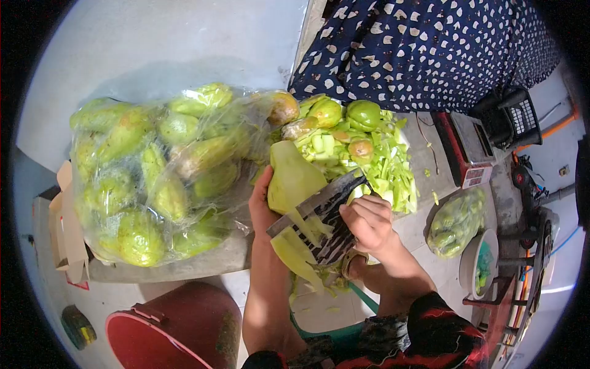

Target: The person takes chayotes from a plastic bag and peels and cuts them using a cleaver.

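Note:
My left hand (261,200) is wrapped around a pale green, mostly peeled chayote (292,169), held up in front of me. In my right hand (369,222) is a wide knife (329,224) with a dark, streaked blade, its handle mostly hidden by my fingers. The blade lies across the lower part of the chayote. A long strip of peel (296,258) hangs below the blade. Just beyond my hands, a heap of green peelings and pieces (390,163) lies on the table, with whole chayotes (364,115) on top.
A big clear plastic bag (169,178) full of chayotes covers the table's left side. Below it stands a red bucket (166,326). To the right are a red scale (464,147), a black basket (510,117), another filled bag (456,221) and a white tub (478,264). Dark patterned cloth (418,52) hangs opposite.

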Demonstrator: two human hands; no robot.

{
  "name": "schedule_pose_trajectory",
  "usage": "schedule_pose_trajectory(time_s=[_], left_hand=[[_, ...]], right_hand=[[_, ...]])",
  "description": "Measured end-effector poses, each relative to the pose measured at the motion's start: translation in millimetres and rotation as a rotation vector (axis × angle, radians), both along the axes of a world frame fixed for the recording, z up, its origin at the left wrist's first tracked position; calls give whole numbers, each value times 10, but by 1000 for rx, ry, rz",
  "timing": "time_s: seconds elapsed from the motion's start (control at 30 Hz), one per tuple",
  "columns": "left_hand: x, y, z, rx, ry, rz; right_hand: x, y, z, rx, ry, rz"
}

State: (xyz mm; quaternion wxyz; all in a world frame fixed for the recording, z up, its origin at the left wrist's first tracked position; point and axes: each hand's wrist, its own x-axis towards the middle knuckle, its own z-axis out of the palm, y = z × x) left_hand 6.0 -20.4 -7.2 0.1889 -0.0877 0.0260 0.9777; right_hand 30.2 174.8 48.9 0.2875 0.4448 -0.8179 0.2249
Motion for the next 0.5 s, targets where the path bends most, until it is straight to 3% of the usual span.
schedule_pose_trajectory(time_s=[0.17,0.3,0.43,0.5], left_hand=[[59,-68,106,14,100,18],[71,-107,155,58,99,-20],[151,-61,188,80,136,44],[98,-92,144,-45,161,-77]], right_hand=[[-108,146,-220,-65,-237,-182],[-7,20,24,-86,-136,-39],[30,24,24,-65,-134,-69],[-71,101,-186,6,-241,-271]])
